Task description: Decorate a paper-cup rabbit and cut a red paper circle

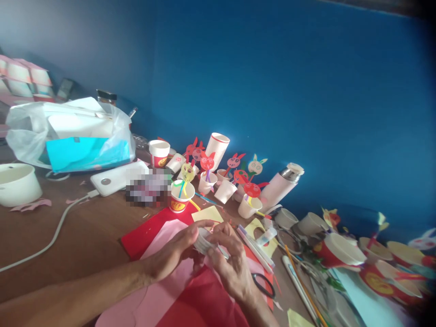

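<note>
Above sheets of red (204,302) and pink paper (150,290), both of my hands are closed on a small pale, round object (203,243) that looks like a roll of tape. My left hand (175,252) grips it from the left, fingers curled around its edge. From the other side, my right hand (233,261) presses on it with thumb and bent fingers. The fingers partly cover it. Beside my right wrist lie dark-handled scissors (264,286), their blades hidden. Capped marker pens (255,250) lie just beyond my right hand.
Paper cups with cut-paper animal faces, such as a red-and-white cup (181,203), stand along the blue wall. Also there are a thermos flask (281,184), a white power bank (119,178) with a cable, and a plastic bag (23,131). More cups (340,254) crowd the right.
</note>
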Demonstrator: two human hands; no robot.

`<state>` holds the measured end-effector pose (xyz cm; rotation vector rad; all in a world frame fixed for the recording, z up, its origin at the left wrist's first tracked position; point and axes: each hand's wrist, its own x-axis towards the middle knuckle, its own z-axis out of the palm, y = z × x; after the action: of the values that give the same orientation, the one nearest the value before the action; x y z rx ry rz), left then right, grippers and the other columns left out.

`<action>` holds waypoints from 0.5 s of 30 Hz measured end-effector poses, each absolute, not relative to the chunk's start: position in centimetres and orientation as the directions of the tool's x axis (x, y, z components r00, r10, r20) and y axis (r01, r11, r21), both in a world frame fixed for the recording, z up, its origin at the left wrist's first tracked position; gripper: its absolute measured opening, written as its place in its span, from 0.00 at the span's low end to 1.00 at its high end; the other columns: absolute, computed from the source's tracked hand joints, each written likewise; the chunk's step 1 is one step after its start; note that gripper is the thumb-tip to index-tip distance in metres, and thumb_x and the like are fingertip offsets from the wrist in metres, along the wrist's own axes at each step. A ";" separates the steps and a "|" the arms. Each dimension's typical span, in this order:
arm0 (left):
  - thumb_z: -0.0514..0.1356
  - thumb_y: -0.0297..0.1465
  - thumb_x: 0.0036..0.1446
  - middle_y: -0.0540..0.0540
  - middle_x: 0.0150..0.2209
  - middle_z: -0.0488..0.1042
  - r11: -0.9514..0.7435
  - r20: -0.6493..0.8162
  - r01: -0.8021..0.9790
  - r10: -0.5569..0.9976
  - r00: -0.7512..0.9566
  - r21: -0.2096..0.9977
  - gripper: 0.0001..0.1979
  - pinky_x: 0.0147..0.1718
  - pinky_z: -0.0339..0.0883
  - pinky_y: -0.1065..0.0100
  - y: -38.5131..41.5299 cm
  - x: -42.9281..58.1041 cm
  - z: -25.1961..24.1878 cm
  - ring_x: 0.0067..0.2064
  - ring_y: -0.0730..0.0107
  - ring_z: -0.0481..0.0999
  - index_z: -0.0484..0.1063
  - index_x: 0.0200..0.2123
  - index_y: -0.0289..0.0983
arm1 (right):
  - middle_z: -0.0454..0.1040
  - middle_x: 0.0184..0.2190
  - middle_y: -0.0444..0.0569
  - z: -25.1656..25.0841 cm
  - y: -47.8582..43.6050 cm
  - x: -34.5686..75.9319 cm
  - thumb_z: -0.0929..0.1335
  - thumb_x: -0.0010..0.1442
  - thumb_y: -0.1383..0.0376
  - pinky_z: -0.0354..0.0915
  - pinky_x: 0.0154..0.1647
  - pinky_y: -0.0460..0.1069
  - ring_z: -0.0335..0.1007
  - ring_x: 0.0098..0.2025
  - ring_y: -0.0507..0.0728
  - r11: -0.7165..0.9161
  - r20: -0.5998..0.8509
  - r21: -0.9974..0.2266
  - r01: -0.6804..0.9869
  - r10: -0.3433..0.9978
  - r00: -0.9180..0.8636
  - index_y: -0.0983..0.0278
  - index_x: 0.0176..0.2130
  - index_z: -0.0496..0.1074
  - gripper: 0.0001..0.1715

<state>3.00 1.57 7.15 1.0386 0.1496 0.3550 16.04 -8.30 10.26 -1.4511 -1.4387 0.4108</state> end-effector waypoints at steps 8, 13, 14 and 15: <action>0.47 0.44 0.62 0.43 0.42 0.68 0.142 0.083 -0.173 0.488 0.869 0.975 0.23 0.37 0.61 0.64 1.5 2.5 7.6 0.38 0.65 0.68 0.59 0.55 0.39 | 0.65 0.27 0.45 10.4 -8.6 16.2 0.64 0.54 0.63 0.57 0.31 0.50 0.61 0.29 0.54 0.135 0.366 -0.679 0.722 0.914 0.173 0.63 0.35 0.73 0.10; 0.47 0.47 0.61 0.45 0.33 0.68 0.096 0.132 -0.203 0.485 0.864 0.974 0.25 0.33 0.59 0.65 1.4 2.7 7.8 0.35 0.66 0.66 0.59 0.54 0.37 | 0.66 0.27 0.46 10.9 -8.7 16.4 0.63 0.56 0.62 0.58 0.31 0.51 0.62 0.28 0.55 0.108 0.346 -0.620 0.777 0.927 0.147 0.61 0.37 0.73 0.11; 0.47 0.47 0.60 0.45 0.33 0.68 0.094 0.139 -0.209 0.482 0.865 0.973 0.25 0.32 0.59 0.66 1.4 2.7 7.8 0.34 0.66 0.66 0.59 0.54 0.37 | 0.67 0.27 0.46 11.0 -8.7 16.4 0.63 0.56 0.62 0.58 0.31 0.51 0.63 0.28 0.55 0.104 0.340 -0.608 0.787 0.930 0.139 0.60 0.37 0.73 0.11; 0.47 0.47 0.60 0.45 0.34 0.67 0.094 0.139 -0.208 0.476 0.868 0.974 0.25 0.32 0.59 0.66 1.3 2.7 7.8 0.34 0.67 0.65 0.60 0.53 0.37 | 0.68 0.28 0.46 11.1 -8.7 16.4 0.63 0.57 0.62 0.58 0.31 0.50 0.63 0.28 0.55 0.099 0.326 -0.602 0.792 0.936 0.131 0.59 0.38 0.73 0.11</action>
<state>2.72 1.35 7.78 1.3884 0.2339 0.5143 16.41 -8.74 11.15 -1.7152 -1.6837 0.2629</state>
